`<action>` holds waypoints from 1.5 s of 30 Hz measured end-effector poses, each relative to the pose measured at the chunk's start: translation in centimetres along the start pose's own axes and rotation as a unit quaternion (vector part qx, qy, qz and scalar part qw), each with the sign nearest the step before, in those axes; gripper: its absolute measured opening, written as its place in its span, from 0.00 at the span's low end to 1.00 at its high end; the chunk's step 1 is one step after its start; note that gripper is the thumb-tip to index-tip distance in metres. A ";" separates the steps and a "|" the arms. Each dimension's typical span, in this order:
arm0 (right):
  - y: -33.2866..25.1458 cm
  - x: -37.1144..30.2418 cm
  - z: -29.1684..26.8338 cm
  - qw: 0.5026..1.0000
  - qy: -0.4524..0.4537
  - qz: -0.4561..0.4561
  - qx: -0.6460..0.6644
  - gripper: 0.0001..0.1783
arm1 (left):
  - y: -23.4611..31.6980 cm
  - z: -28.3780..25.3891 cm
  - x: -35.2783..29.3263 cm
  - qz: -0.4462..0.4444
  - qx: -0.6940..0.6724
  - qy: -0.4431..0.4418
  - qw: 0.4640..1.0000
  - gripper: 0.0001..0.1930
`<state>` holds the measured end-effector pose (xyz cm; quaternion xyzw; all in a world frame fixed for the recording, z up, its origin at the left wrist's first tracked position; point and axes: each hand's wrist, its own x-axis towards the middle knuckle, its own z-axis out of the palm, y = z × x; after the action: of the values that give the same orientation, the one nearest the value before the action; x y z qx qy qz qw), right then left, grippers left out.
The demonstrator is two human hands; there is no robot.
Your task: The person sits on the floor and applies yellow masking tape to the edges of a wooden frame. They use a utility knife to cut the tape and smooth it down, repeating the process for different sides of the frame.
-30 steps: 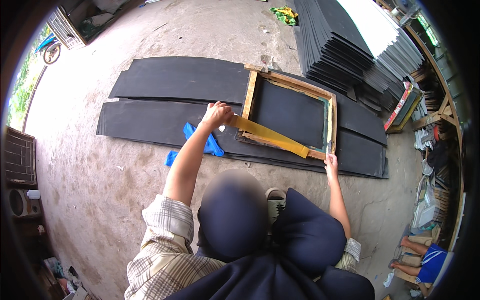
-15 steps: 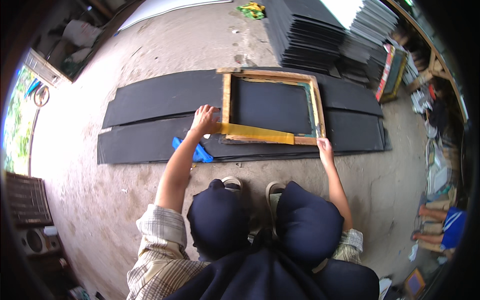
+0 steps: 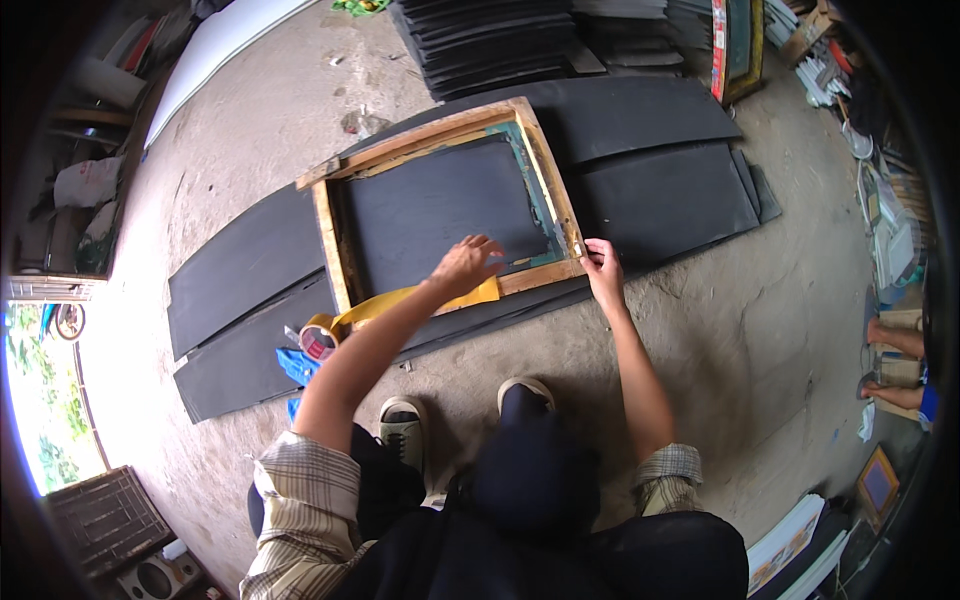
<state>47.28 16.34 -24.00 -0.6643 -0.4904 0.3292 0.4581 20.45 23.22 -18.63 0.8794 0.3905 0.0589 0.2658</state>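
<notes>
A wooden frame [image 3: 331, 243] with a dark panel inside and yellow and green smears along its inner edges lies on black sheets [image 3: 655, 195]. A strip of yellow tape [image 3: 481, 293] runs along the near side of the frame, partly hidden behind my left forearm. Its roll [image 3: 318, 339] rests by the near left corner. Over the near part of the panel is my left hand [image 3: 466, 264], fingers outstretched and holding nothing. At the near right corner, my right hand [image 3: 604, 268] pinches the edge of the frame.
Blue material [image 3: 297, 366] lies beside the tape roll. Tall stacks of black sheets [image 3: 480, 50] stand at the back, with another framed panel [image 3: 740, 55] upright to their right. Clutter lines the right side, where another person's legs [image 3: 898, 338] show. A speaker [image 3: 155, 580] sits at lower left.
My left hand has let go of the tape at the left end and moved right, over the frame. The tape roll now shows. The whole view has turned; my right hand stays at the frame's corner.
</notes>
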 end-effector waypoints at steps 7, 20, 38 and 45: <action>0.4 -0.4 -0.3 0.988 -0.025 0.062 0.138 0.23 | 5.7 6.2 8.5 -0.267 -0.419 0.083 0.864 0.18; -1.0 3.3 0.6 0.999 -0.042 -0.008 0.010 0.26 | 3.1 2.3 11.1 -0.346 -0.709 -0.037 0.614 0.08; 0.1 3.3 2.7 0.986 0.025 -0.088 -0.139 0.18 | -3.6 -4.6 14.7 -0.213 -0.723 0.254 0.606 0.06; -0.7 3.3 2.9 0.986 0.008 -0.080 -0.146 0.18 | -7.4 -6.7 15.7 -0.178 -0.687 0.398 0.582 0.04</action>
<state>45.43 20.37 -24.32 -0.6852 -0.5810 0.2109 0.3852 24.29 41.40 -18.31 0.2360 0.4490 0.6055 0.6133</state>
